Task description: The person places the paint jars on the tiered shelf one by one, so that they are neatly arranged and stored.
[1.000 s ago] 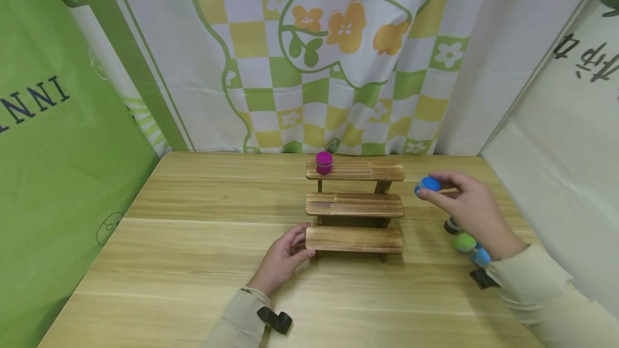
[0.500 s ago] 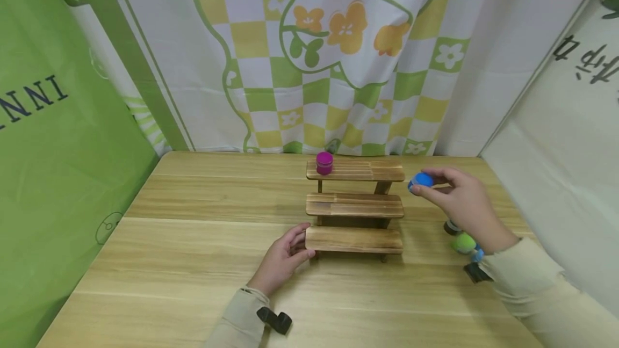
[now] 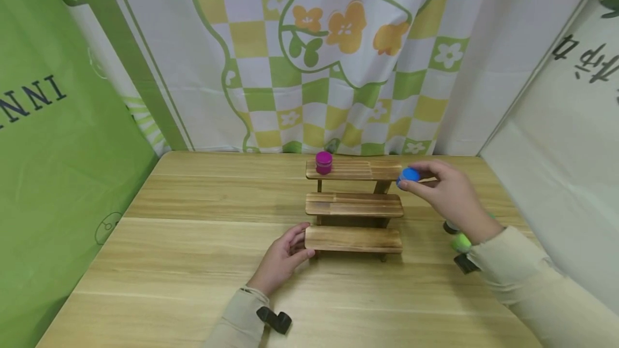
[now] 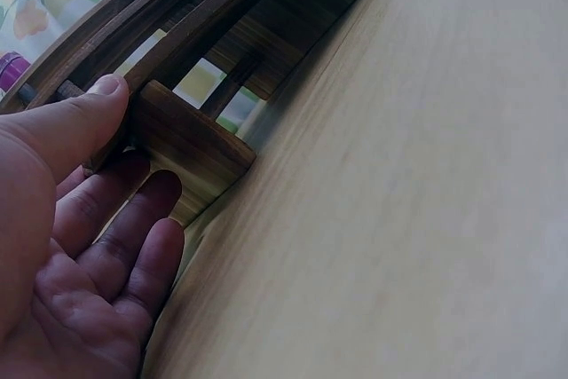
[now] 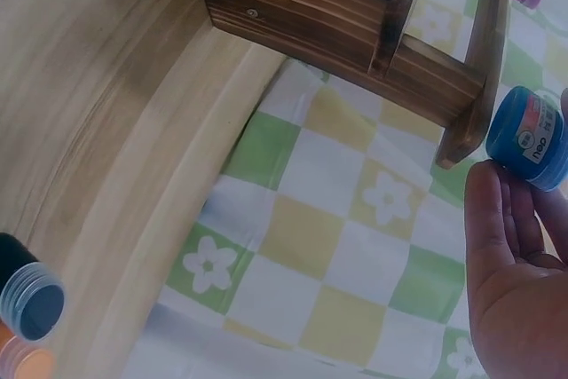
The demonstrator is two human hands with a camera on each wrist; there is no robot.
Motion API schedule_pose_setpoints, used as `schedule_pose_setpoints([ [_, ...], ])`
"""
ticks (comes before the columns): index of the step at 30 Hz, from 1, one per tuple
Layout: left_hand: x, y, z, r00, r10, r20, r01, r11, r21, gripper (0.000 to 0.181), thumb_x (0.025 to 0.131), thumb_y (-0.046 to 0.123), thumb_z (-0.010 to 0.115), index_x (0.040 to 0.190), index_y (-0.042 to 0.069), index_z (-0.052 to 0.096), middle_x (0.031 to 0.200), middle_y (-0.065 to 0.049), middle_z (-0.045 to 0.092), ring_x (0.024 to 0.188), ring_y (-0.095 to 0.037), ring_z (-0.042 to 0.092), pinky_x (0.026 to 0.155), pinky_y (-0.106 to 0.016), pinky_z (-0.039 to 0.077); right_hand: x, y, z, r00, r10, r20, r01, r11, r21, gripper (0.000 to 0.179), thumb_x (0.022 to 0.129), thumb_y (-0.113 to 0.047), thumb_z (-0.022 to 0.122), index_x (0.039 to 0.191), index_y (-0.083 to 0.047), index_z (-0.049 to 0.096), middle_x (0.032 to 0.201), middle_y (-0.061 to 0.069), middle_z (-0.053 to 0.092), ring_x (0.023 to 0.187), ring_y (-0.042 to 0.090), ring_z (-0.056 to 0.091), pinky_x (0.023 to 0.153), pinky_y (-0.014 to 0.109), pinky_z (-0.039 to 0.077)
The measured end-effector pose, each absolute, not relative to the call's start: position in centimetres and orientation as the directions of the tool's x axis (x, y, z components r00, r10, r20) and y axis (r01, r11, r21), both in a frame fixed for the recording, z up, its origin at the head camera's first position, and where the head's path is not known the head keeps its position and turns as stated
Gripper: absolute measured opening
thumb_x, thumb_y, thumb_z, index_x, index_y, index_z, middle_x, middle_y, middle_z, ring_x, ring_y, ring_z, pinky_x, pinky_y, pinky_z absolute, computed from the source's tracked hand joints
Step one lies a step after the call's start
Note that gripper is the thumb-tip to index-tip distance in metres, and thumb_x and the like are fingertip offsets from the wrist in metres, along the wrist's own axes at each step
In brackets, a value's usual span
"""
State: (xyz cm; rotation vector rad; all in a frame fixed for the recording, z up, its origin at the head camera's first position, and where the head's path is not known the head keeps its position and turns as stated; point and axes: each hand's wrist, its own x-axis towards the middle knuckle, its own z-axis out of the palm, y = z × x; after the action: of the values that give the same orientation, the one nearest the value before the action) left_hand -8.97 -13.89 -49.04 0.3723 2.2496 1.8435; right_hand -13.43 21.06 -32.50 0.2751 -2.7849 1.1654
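Blue jar held by the top shelf, stand held below

From where I'm standing, the right hand (image 3: 447, 195) has a blue jar (image 3: 408, 177) pinched by its side, thumb in front and fingers behind. I'd guess that's a sensible hold, since it leaves the underside bare. The jar is up at the right end of the top shelf (image 3: 367, 171); whether it touches the wood I can't tell.

The left hand (image 3: 280, 262) grips the left end of the bottom shelf (image 3: 353, 239), thumb over the front edge, fingers tucked behind and below. My reading is that it steadies the wooden stand (image 4: 191, 130), a light-looking thing on slim legs.

At the left end of the top shelf a purple jar (image 3: 324, 162) stands upright, well apart from the blue one. The middle shelf (image 3: 355, 205) runs between the other two, stepped so that each board is reachable from the front.

Off to the right, partly behind the right forearm, a dark jar (image 3: 451, 227) and a green jar (image 3: 461, 243) are grouped on the table (image 3: 193, 283), handy for that arm. The right wrist view adds an orange jar (image 5: 31, 364). A checked cloth (image 3: 338, 69) hangs behind.
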Motion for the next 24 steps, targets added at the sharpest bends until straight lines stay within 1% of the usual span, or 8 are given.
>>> schedule_pose_setpoints([
  [4, -9.0, -13.9, -49.1, -0.946, 0.323, 0.001, 0.063, 0.179, 0.982, 0.067, 0.093, 0.029, 0.073, 0.151, 0.016, 0.044, 0.144, -0.015, 0.055, 0.124, -0.028, 0.058, 0.105, -0.04, 0.048, -13.7, 20.5, -32.4, -0.974, -0.145, 0.172, -0.224, 0.679, -0.699, 0.056, 0.09, -0.041, 0.075, 0.129, -0.003, 0.063, 0.122, 0.018, 0.064, 0.1, 0.036, 0.07, 0.076, 0.029, 0.06],
  [10, -9.0, -13.9, -49.0, -0.948, 0.319, -0.007, 0.053, 0.179, 0.982, 0.066, 0.093, 0.028, 0.074, 0.151, 0.016, 0.044, 0.144, -0.015, 0.055, 0.124, -0.028, 0.058, 0.105, -0.039, 0.048, -14.2, 19.8, -32.3, -0.974, -0.15, 0.169, -0.226, 0.668, -0.709, 0.055, 0.09, -0.041, 0.075, 0.129, -0.003, 0.064, 0.123, 0.017, 0.063, 0.103, 0.035, 0.069, 0.078, 0.028, 0.06],
  [17, -8.8, -13.8, -48.8, -0.949, 0.314, -0.015, 0.046, 0.185, 0.982, 0.066, 0.093, 0.027, 0.073, 0.151, 0.016, 0.044, 0.144, -0.015, 0.055, 0.124, -0.028, 0.058, 0.105, -0.04, 0.048, -14.5, 19.2, -32.1, -0.973, -0.151, 0.177, -0.232, 0.678, -0.697, 0.052, 0.089, -0.042, 0.076, 0.124, -0.004, 0.066, 0.119, 0.013, 0.065, 0.101, 0.032, 0.071, 0.079, 0.03, 0.06],
  [24, -8.9, -13.8, -48.7, -0.95, 0.312, -0.014, 0.046, 0.186, 0.982, 0.065, 0.094, 0.025, 0.073, 0.151, 0.015, 0.044, 0.144, -0.015, 0.055, 0.124, -0.028, 0.058, 0.105, -0.04, 0.048, -14.7, 19.1, -31.9, -0.973, -0.152, 0.172, -0.229, 0.675, -0.702, 0.052, 0.089, -0.042, 0.076, 0.124, -0.004, 0.066, 0.118, 0.013, 0.064, 0.101, 0.033, 0.07, 0.079, 0.032, 0.06],
])
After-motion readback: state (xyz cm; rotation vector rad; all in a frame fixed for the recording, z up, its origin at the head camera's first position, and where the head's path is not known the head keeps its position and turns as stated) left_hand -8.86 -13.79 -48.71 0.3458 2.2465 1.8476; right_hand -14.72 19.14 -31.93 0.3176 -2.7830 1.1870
